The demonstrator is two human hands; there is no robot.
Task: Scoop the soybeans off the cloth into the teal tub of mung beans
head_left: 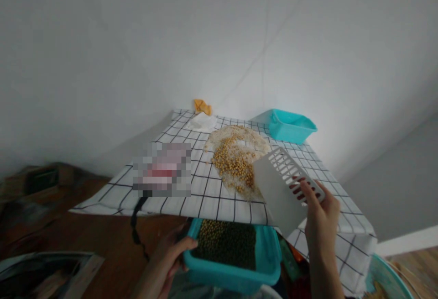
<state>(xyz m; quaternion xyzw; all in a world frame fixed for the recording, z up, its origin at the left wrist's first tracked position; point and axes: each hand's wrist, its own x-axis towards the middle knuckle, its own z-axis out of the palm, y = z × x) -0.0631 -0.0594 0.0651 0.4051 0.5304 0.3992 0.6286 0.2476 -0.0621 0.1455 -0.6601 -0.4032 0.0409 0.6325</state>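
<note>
My left hand (pixel 170 258) grips the left rim of a teal plastic tub (pixel 236 278) held below the table's near edge; the tub holds yellow soybeans and dark green beans. My right hand (pixel 320 219) is closed on a white slotted plastic basket (pixel 284 185), tilted with one corner at the edge of a pile of soybeans and rice (pixel 236 157). The pile lies spread on a white tablecloth with a black grid (pixel 212 194).
A second teal tub (pixel 290 126) stands at the table's far right. White tissue (pixel 201 122) and an orange scrap (pixel 202 106) lie at the far edge by the white wall. A blurred patch (pixel 162 175) sits left of the pile. A black cord (pixel 135 221) hangs off the front.
</note>
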